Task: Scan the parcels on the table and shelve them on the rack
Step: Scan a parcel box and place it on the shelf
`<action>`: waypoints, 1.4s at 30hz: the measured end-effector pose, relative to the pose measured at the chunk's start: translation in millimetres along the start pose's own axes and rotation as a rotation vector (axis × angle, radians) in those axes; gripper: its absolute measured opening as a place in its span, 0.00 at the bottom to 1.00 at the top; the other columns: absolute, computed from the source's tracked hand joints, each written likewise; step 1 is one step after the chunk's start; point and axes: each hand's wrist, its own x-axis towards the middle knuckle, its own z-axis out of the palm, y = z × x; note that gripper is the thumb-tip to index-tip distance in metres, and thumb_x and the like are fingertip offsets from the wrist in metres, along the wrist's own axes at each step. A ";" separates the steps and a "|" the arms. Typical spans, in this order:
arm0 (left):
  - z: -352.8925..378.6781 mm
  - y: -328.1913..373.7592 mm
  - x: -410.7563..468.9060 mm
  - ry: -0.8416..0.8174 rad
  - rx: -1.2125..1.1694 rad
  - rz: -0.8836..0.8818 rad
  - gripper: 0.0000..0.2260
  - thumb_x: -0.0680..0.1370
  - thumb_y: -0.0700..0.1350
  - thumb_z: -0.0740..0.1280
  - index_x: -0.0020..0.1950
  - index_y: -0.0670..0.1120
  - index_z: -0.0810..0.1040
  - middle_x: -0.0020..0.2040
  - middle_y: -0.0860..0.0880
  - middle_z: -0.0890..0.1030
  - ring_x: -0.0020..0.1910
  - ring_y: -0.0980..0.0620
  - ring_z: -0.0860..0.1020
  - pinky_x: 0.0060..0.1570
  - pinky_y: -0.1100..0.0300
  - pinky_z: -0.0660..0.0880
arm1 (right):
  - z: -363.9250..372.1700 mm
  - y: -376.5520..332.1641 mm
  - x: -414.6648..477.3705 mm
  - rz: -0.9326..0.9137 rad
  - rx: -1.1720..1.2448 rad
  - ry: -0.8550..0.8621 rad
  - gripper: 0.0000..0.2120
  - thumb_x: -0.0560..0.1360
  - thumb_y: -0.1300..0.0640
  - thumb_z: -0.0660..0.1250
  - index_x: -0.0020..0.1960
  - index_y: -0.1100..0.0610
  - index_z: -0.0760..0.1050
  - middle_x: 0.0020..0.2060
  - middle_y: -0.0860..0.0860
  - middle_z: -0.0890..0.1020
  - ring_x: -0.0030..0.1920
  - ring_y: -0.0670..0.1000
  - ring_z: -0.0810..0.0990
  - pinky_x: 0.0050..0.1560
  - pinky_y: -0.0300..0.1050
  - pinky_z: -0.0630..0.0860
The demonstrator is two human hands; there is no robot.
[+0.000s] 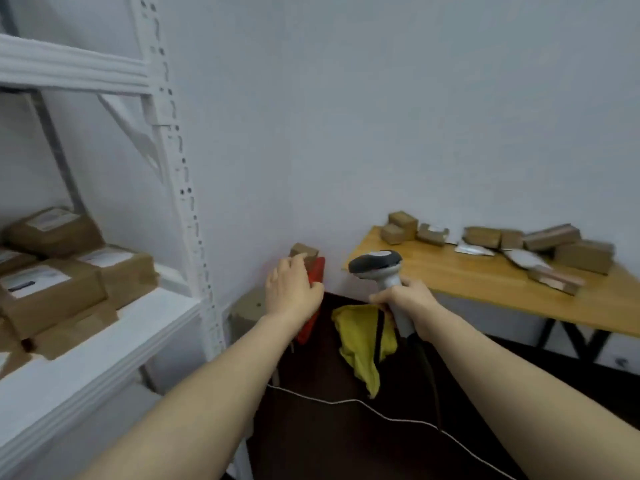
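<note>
My left hand (292, 289) holds a small brown cardboard parcel (304, 253) up in front of the wall, its fingers curled round it. Just to its right, my right hand (405, 303) grips the grey handle of a barcode scanner (375, 263), whose dark head points left toward the parcel. Several more brown parcels (585, 254) and grey mailer bags (524, 258) lie along the back of the wooden table (450, 271) at the right. The white metal rack (173, 306) stands at the left, with several labelled boxes (52, 289) on its shelf.
A red object (313, 299) sits behind my left hand. A yellow cloth (363, 337) lies on a dark surface (329, 445) below my hands, crossed by a thin white cable (346, 401). A cardboard box (247, 313) stands by the rack's post.
</note>
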 end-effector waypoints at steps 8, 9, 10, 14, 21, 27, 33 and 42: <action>131.5 127.2 58.3 -0.212 -0.013 0.200 0.27 0.76 0.48 0.64 0.74 0.47 0.63 0.69 0.44 0.69 0.69 0.44 0.67 0.69 0.51 0.63 | -164.7 69.8 46.9 0.137 0.030 0.352 0.08 0.70 0.66 0.71 0.42 0.60 0.72 0.27 0.54 0.76 0.25 0.51 0.73 0.25 0.41 0.71; 148.5 138.9 67.7 -0.232 -0.011 0.217 0.27 0.76 0.48 0.64 0.74 0.47 0.63 0.70 0.45 0.69 0.69 0.45 0.67 0.69 0.51 0.63 | -178.9 76.8 56.5 0.150 0.054 0.384 0.08 0.70 0.66 0.72 0.42 0.60 0.73 0.27 0.54 0.75 0.25 0.51 0.73 0.25 0.41 0.70; 164.6 149.7 78.6 -0.254 -0.010 0.230 0.27 0.76 0.48 0.64 0.74 0.47 0.63 0.70 0.45 0.69 0.69 0.45 0.67 0.69 0.50 0.64 | -191.4 82.2 67.8 0.161 0.074 0.408 0.08 0.70 0.65 0.72 0.42 0.60 0.73 0.27 0.54 0.75 0.25 0.51 0.72 0.25 0.41 0.70; 227.5 189.1 134.7 -0.315 -0.024 0.258 0.28 0.76 0.49 0.65 0.75 0.47 0.62 0.70 0.46 0.69 0.69 0.45 0.67 0.68 0.51 0.65 | -235.1 92.3 127.1 0.202 0.124 0.473 0.07 0.70 0.64 0.72 0.42 0.60 0.73 0.27 0.54 0.75 0.24 0.51 0.71 0.26 0.41 0.69; 321.4 263.0 249.9 -0.424 -0.075 0.248 0.28 0.76 0.48 0.65 0.75 0.48 0.61 0.71 0.46 0.67 0.69 0.45 0.67 0.67 0.50 0.67 | -314.1 86.1 242.1 0.249 0.116 0.517 0.09 0.69 0.66 0.72 0.47 0.62 0.75 0.29 0.55 0.75 0.26 0.51 0.72 0.28 0.42 0.70; 397.2 317.1 312.5 -0.500 -0.057 0.263 0.28 0.77 0.48 0.65 0.75 0.48 0.61 0.71 0.46 0.68 0.70 0.45 0.66 0.67 0.50 0.66 | -376.0 103.8 322.4 0.298 0.173 0.522 0.10 0.71 0.65 0.71 0.52 0.61 0.76 0.31 0.55 0.77 0.28 0.52 0.74 0.30 0.44 0.72; 476.8 358.1 376.7 -0.518 -0.009 0.187 0.28 0.77 0.48 0.65 0.75 0.48 0.61 0.71 0.45 0.68 0.70 0.45 0.66 0.66 0.51 0.67 | -438.3 124.2 423.3 0.286 0.197 0.419 0.09 0.72 0.64 0.72 0.51 0.62 0.76 0.28 0.54 0.78 0.27 0.50 0.74 0.28 0.43 0.73; 549.8 396.3 475.4 -0.472 0.030 0.006 0.28 0.76 0.48 0.66 0.75 0.47 0.62 0.70 0.44 0.68 0.68 0.44 0.68 0.64 0.49 0.69 | -498.9 115.1 571.8 0.246 0.160 0.237 0.06 0.72 0.67 0.70 0.49 0.64 0.75 0.29 0.55 0.76 0.25 0.50 0.72 0.27 0.41 0.71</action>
